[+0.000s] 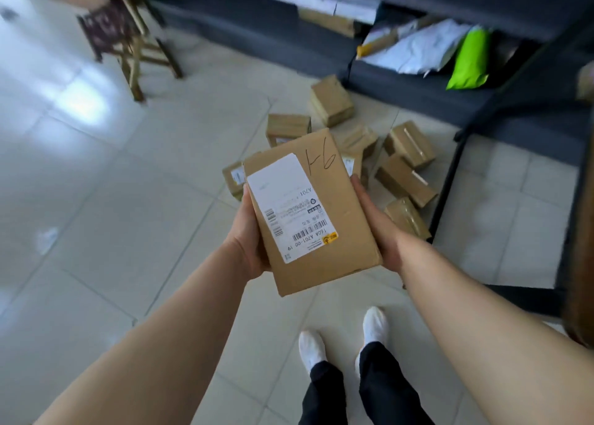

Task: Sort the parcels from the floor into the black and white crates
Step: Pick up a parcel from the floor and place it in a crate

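Observation:
A flat brown cardboard parcel [334,219] with a white shipping label and "1-6" written on it is held in front of me, above the floor. My left hand [249,241] grips its left edge from below and my right hand [382,228] grips its right edge. Beyond it, several small cardboard parcels [405,180] lie in a loose heap on the tiled floor. A black crate [418,87] at the upper right holds white and green soft mailers [471,59]. Another dark crate [244,16] further back holds a white box and a brown box.
A wooden stool [131,35] stands at the upper left on the pale tiled floor [112,199]. A black metal frame [450,180] runs down the right side beside the heap. My feet in white socks [374,323] stand below the parcel.

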Motion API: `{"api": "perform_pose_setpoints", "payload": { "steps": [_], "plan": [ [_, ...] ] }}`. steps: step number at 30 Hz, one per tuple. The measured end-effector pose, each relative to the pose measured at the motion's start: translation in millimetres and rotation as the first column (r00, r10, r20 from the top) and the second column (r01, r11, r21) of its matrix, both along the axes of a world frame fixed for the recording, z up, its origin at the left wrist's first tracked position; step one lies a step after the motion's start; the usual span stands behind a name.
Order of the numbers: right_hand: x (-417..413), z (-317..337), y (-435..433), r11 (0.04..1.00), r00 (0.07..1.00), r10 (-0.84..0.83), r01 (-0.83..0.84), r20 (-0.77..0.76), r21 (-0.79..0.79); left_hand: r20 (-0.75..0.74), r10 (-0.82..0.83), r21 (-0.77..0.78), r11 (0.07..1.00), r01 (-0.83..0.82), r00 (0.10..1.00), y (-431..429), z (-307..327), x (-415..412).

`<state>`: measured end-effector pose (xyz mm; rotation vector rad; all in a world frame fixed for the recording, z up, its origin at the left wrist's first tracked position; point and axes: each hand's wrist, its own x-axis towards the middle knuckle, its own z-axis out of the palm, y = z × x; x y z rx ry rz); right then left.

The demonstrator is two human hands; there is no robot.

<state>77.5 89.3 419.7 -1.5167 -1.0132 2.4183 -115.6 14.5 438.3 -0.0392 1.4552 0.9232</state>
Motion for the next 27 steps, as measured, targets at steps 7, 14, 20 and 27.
{"api": "perform_pose_setpoints", "payload": {
  "steps": [7,14,20,27],
  "plan": [
    [7.2,104.9,2.2,0.992,0.990,-0.095,0.103,-0.105,0.077,0.004,-0.054,0.154,0.987,0.053,0.999,14.1,103.2,5.1],
    [41.4,189.3,3.6,0.964,0.945,-0.198,0.236,-0.262,0.121,-0.010,-0.366,0.345,0.872,0.346,0.931,31.3,194.5,15.8],
    [99.2,242.6,0.4,0.912,0.926,-0.306,0.352,-0.221,0.211,-0.107,-0.522,0.471,0.723,0.505,0.846,48.9,245.8,69.0],
    [181.8,301.2,-2.2,0.748,0.839,-0.516,0.540,-0.175,0.385,-0.184,-0.580,0.562,0.600,0.569,0.793,82.7,312.4,146.0]
  ]
}}
